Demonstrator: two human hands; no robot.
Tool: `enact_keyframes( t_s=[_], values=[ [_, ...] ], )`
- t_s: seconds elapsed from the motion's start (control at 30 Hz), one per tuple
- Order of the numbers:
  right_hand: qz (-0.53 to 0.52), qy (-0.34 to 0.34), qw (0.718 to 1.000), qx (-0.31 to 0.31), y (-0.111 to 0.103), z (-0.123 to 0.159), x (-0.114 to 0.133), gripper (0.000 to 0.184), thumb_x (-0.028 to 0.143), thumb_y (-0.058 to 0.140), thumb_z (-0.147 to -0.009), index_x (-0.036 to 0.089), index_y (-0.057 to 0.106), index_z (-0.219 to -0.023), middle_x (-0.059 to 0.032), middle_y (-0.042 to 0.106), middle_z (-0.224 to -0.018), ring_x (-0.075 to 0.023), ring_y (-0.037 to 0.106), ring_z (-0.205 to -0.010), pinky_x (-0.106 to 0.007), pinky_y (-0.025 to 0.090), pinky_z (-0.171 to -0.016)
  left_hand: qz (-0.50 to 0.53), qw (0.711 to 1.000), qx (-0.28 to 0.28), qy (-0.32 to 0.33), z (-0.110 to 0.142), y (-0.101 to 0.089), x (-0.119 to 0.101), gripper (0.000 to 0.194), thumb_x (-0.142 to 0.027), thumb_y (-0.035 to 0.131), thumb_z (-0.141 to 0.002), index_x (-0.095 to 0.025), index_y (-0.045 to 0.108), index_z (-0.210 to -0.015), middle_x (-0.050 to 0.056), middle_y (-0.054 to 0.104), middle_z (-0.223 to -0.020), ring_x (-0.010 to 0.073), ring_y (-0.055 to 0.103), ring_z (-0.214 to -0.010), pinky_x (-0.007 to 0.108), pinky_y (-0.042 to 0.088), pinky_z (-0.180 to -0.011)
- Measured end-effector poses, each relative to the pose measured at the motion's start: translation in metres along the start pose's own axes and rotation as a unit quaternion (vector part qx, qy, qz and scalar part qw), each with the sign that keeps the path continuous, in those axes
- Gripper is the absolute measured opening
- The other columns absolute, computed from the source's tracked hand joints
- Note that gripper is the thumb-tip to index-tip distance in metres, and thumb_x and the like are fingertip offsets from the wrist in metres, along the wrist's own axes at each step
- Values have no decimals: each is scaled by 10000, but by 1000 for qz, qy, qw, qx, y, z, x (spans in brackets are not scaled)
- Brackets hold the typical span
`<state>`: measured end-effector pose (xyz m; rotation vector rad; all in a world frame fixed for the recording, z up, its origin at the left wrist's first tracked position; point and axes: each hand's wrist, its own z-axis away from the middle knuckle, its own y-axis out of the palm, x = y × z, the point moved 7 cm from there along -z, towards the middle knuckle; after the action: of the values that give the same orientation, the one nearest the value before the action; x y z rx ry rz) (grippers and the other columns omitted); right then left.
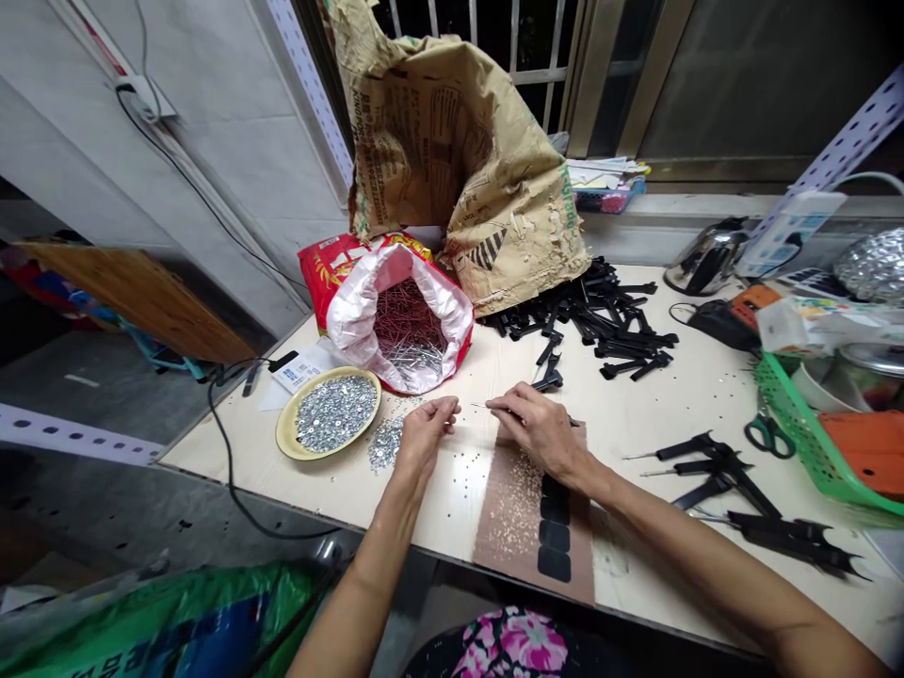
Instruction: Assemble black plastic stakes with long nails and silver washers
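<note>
Pinched between thumb and fingers of the right hand (540,424), a thin metal pin (478,405), pointing across a narrow gap at the left hand (422,433). Left fingertips drawn together in a pinch; cannot tell of anything gripped there, too small to see. Likeliest trouble: a slip of the pin, from so slender and smooth a hold, or a prick to the left fingertips, from so close an end.

Under the right wrist, a flat brown sheet (519,471), strewn with pale grains (512,518) and lined with dark, round-cornered pads (555,537); easily smeared by a dragging forearm. Just beside the left hand, glinting washers (386,444), loose on the pale, smooth table (424,508); apt to scatter at a brush of the wrist. Further left, a shallow yellow bowl (286,438) of the same; could spill if knocked.

Beyond, a red bag (321,282) on its side, with crinkled white lining around a tangle of thin rods (413,330); perhaps ready to slide out at a nudge. Behind, a stiff, creased paper sack (494,217), ragged along the edge, then a jumble of narrow black handles (636,330). Far right, scissors (768,436) and a slotted green plastic basket (801,443).
</note>
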<state>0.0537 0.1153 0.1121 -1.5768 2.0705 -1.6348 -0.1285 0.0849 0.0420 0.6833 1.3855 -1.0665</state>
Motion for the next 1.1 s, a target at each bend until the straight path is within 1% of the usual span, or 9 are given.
enact_keyframes(
  t_s=[0.03, 0.1, 0.13, 0.2, 0.43, 0.63, 0.83, 0.97, 1.1],
  values=[
    [4, 0, 1000, 1, 0, -1, 3, 242, 296, 438, -951, 232, 646, -1057, -30, 591, -897, -115, 574, -789, -211, 440, -658, 113, 992, 27, -43, 4, 8, 0, 292, -382, 669, -735, -120, 653, -864, 48, 655, -755, 103, 554, -611, 238, 458, -591],
    [20, 0, 1000, 1, -1, -2, 7, 245, 302, 430, -956, 236, 645, -1054, -26, 592, -891, -113, 568, -785, -209, 417, -641, 295, 946, 66, -115, 13, 23, -3, 341, -332, 792, -602, -112, 657, -824, 31, 652, -715, 78, 553, -588, 210, 471, -584],
    [31, 0, 1000, 0, -2, -3, 9, 245, 306, 429, -957, 238, 645, -1050, -24, 593, -889, -113, 565, -780, -208, 402, -624, 336, 930, 74, -132, 17, 29, -6, 359, -302, 825, -554, -109, 659, -807, 23, 652, -700, 71, 555, -582, 202, 479, -585],
    [61, 0, 998, -4, -5, -3, 12, 246, 317, 427, -958, 239, 649, -1032, -21, 594, -880, -111, 556, -764, -211, 371, -594, 365, 916, 80, -144, 22, 34, -12, 365, -268, 848, -516, -103, 665, -786, 21, 656, -685, 67, 560, -577, 193, 491, -583],
    [152, -29, 988, -27, -15, -2, 20, 225, 266, 436, -954, 202, 652, -948, -27, 607, -835, -121, 530, -772, -241, 339, -636, 312, 943, 66, -98, 21, 33, -19, 301, -276, 819, -574, -88, 689, -770, 34, 672, -684, 71, 569, -567, 202, 503, -577],
    [225, -76, 971, -33, -15, 6, 22, 171, 225, 470, -937, 213, 638, -905, -15, 598, -791, -146, 492, -768, -275, 305, -643, 248, 965, 53, -61, 24, 34, -22, 274, -294, 793, -609, -93, 701, -772, 45, 686, -695, 76, 572, -566, 212, 491, -591],
    [198, -54, 978, -49, -16, 12, 16, 211, 257, 440, -953, 200, 632, -886, -25, 602, -800, -137, 505, -754, -266, 307, -621, 238, 967, 59, -63, 25, 41, -22, 276, -302, 793, -607, -99, 703, -769, 38, 684, -691, 76, 568, -565, 215, 485, -589],
    [138, 15, 990, -6, -13, 13, 4, 236, 302, 410, -962, 190, 616, -939, -33, 597, -835, -126, 533, -730, -244, 333, -586, 220, 972, 55, -56, 25, 43, -23, 284, -315, 789, -609, -100, 705, -774, 45, 683, -697, 82, 570, -578, 225, 488, -605],
    [110, 27, 993, 36, -12, 17, -3, 202, 281, 427, -950, 212, 607, -1012, -41, 569, -902, -131, 545, -775, -226, 358, -587, 178, 980, 72, -50, 27, 46, -24, 297, -348, 785, -606, -110, 709, -767, 46, 681, -696, 91, 567, -574, 238, 486, -612]
  ],
)
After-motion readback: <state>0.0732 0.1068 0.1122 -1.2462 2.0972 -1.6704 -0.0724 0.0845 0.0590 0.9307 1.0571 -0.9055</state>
